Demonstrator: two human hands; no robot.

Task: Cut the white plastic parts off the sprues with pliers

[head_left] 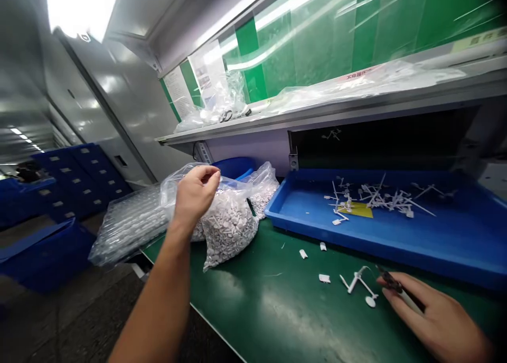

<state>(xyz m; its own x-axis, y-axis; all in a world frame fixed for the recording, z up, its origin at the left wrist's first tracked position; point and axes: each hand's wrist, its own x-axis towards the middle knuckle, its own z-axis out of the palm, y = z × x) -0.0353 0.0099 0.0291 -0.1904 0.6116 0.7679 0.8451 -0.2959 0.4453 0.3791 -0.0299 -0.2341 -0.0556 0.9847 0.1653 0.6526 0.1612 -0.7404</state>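
Left of centre, the left hand (197, 190) is curled, so whether it pinches anything cannot be told. At lower right, the right hand (439, 313) covers part of the tool (392, 282) (its dark tip is blurred). The right edge cuts off the tray (443, 241); near centre, bags (232, 223) partly hide the basin (233, 166).
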